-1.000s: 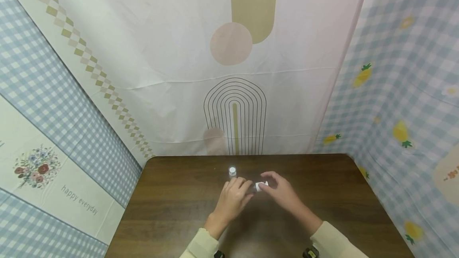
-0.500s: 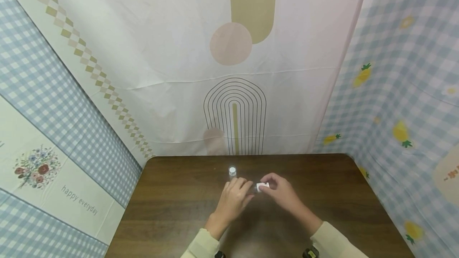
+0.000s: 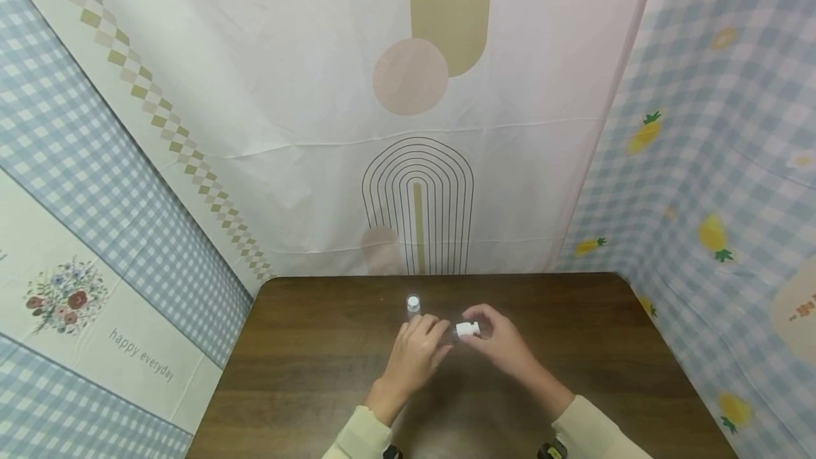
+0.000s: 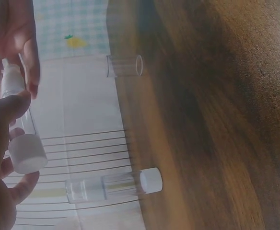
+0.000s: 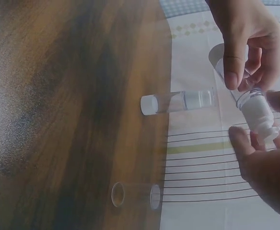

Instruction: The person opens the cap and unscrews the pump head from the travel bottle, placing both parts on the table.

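Observation:
Just above the table, my left hand (image 3: 416,354) grips a small clear pump bottle (image 4: 30,125) by its body. Its white base (image 4: 29,153) sticks out beyond the fingers in the left wrist view. The white pump head (image 3: 467,329) points toward my right hand (image 3: 503,342). There the thumb and fingers curve loosely around the pump, and a narrow gap shows beside it in both wrist views. Much of the bottle body is covered by the left fingers. A second, capped pump bottle (image 5: 178,101) stands upright just beyond the left hand.
A clear cylindrical cap (image 5: 136,195) stands on the brown wooden table (image 3: 306,360), apart from the second bottle. Behind the table's far edge hangs a patterned cloth (image 3: 306,197), with checked cloths at both sides.
The right thumb and fingers shift around the pump head, coming closer at half a second ago and standing slightly apart now. The left hand and the standing bottle stay in place.

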A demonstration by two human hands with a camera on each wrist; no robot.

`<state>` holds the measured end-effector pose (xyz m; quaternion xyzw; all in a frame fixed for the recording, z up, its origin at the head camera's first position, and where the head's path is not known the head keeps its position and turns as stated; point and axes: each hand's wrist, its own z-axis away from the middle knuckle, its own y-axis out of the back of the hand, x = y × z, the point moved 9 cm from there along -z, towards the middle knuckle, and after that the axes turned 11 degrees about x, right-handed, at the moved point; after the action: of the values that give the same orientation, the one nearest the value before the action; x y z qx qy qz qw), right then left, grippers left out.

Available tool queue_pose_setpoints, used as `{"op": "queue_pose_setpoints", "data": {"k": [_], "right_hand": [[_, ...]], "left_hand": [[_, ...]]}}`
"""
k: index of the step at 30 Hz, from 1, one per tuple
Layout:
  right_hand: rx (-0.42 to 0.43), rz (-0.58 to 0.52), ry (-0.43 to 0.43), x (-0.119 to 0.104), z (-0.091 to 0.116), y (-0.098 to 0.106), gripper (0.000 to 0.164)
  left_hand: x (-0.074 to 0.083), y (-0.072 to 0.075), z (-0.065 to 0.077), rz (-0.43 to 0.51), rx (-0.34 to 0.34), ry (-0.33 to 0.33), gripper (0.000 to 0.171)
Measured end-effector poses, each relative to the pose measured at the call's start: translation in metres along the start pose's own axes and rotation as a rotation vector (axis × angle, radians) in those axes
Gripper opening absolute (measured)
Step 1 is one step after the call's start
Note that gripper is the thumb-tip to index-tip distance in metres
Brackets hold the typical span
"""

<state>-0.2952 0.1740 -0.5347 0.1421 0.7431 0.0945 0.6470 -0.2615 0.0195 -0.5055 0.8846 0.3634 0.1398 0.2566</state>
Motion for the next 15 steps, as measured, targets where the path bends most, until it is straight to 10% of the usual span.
{"op": "queue_pose_setpoints", "data": {"k": [15], "right_hand": [[-0.049,-0.056,-0.122,0.015,-0.002,-0.004,0.023]], "left_hand": [[0.002,0.001,-0.002,-0.005,0.008,-0.016,0.043]]}}
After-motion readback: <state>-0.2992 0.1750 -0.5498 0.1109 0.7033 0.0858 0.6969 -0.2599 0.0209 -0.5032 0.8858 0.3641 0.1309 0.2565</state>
